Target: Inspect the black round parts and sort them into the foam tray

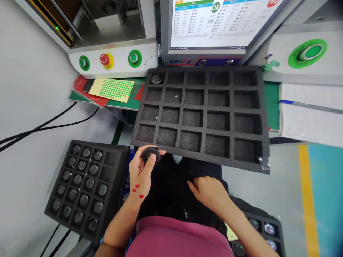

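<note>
Black, compact, disc-like part (150, 151), partly under a thumb (151, 161)

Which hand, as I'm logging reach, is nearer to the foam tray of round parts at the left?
Left. The left hand, pinching a round black part, is to the right of that foam tray, apart from it; the right hand is much farther right.

On the monitor screen (198, 30), a green disc (215, 7) reads "OK" and a red disc (273, 2), cut by the top edge, reads "NG"; a green bar (193, 3) seems to say "PASS", over rows of print too small to read. The brand strip (184, 61) beneath starts "HIR", the rest unclear. The yellow ring (109, 66) around a red button (104, 59) bears "STOP".
</note>
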A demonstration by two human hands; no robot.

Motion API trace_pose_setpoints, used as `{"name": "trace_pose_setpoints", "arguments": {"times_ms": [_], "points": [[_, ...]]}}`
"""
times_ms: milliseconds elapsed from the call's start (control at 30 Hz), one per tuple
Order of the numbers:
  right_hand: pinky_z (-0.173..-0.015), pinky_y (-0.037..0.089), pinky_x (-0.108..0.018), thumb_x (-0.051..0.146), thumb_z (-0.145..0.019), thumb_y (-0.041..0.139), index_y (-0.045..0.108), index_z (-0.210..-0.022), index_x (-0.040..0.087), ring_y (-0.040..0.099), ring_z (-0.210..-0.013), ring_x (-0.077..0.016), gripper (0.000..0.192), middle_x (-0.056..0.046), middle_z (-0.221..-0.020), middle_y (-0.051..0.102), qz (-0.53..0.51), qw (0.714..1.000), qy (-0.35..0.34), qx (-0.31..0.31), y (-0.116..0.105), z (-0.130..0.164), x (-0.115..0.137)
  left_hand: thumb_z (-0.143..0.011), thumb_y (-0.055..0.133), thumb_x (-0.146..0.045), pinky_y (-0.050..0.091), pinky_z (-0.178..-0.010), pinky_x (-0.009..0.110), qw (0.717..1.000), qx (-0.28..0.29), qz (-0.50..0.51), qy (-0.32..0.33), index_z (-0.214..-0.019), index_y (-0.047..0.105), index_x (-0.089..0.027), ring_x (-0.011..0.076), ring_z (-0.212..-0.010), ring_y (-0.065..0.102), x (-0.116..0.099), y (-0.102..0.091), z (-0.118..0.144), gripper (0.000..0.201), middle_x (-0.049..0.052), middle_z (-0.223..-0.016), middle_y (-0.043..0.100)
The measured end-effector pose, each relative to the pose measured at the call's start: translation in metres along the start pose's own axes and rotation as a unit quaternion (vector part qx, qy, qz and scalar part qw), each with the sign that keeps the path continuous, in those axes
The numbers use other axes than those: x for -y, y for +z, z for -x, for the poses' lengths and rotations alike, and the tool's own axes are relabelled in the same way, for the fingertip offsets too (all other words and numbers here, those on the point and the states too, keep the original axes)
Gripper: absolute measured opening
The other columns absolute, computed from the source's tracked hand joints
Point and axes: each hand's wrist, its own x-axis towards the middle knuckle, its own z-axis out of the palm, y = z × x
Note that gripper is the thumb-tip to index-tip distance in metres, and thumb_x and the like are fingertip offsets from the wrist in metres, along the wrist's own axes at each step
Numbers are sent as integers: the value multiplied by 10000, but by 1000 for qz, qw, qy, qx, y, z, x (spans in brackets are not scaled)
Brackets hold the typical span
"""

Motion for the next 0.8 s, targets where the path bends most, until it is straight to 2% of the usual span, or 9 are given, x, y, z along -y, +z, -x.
{"name": "trace_pose_setpoints", "arguments": {"times_ms": [100, 167, 233, 333, 433, 533, 600, 700, 800], "points": [[-739, 575, -308, 240, -944, 623, 665, -912, 127, 681, -773, -144, 125, -38, -873, 705, 5, 1000, -30, 3, 15, -17, 3, -884, 686, -360, 501, -592, 223, 1000, 17, 9, -20, -984, 681, -196, 137, -686, 643, 2, 2, 0, 191, 67, -925, 769], [-918, 552, -393, 161, -909, 631, 649, -1127, 125, 662, -1053, -210, 221, -108, -1175, 677, 0, 998, -59, -5, 21, -29, 9, -881, 688, -359, 472, -523, 207, 998, 42, 36, -30, -949, 680, -187, 102, -593, 589, 3, 4, 0, 184, 72, -973, 758], [-1037, 493, -423, 106, -889, 589, 636, -1208, 131, 595, -1204, -243, 323, -136, -1326, 607, -6, 997, -77, -16, 20, -31, 17, -871, 701, -349, 517, -582, 220, 995, 64, 64, -42, -933, 669, -173, 112, -625, 625, 4, 3, 1, 189, 77, -957, 753], [-1048, 490, -450, 135, -933, 483, 712, -1024, 127, 665, -1078, -262, 246, -152, -1112, 708, -15, 997, -67, -32, 10, -15, 20, -847, 725, -351, 564, -679, 265, 991, 69, 87, -73, -929, 640, -162, 157, -709, 696, 5, -2, -1, 223, 81, -891, 756], [-988, 501, -552, 168, -951, 430, 706, -790, 126, 698, -920, -315, 322, -183, -870, 722, -23, 998, -34, -42, 7, -4, 11, -816, 740, -386, 542, -615, 245, 990, 48, 90, -101, -899, 610, -153, 151, -656, 685, 9, -5, -2, 279, 88, -862, 762], [-1034, 423, -637, 137, -910, 424, 702, -1024, 96, 600, -1164, -387, 303, -237, -1193, 655, -62, 996, -45, -42, 17, -10, 7, -792, 740, -426, 467, -518, 221, 989, 39, 79, -119, -882, 601, -152, 119, -534, 604, 12, -4, 3, 320, 74, -785, 756], [-1059, 424, -608, 193, -913, 456, 621, -1242, 106, 537, -1265, -370, 378, -212, -1333, 585, -110, 990, -88, -24, 23, -18, 13, -795, 727, -451, 489, -579, 250, 988, 51, 84, -119, -892, 610, -156, 138, -568, 619, 12, -1, 7, 332, 67, -759, 748], [-947, 564, -425, 331, -952, 479, 556, -1343, 171, 650, -1136, -266, 430, -127, -1217, 678, -185, 969, -164, 32, 23, -26, 23, -808, 701, -489, 520, -756, 323, 986, 67, 111, -107, -922, 605, -161, 200, -731, 688, 12, 0, 11, 360, 74, -773, 742], [-793, 616, -365, 343, -979, 441, 673, -1193, 221, 732, -897, -232, 339, -81, -991, 748, -218, 956, -185, 60, 13, -34, 23, -800, 696, -499, 497, -714, 308, 985, 54, 114, -120, -915, 594, -163, 194, -712, 670, 14, -4, 11, 369, 75, -760, 733]]}}
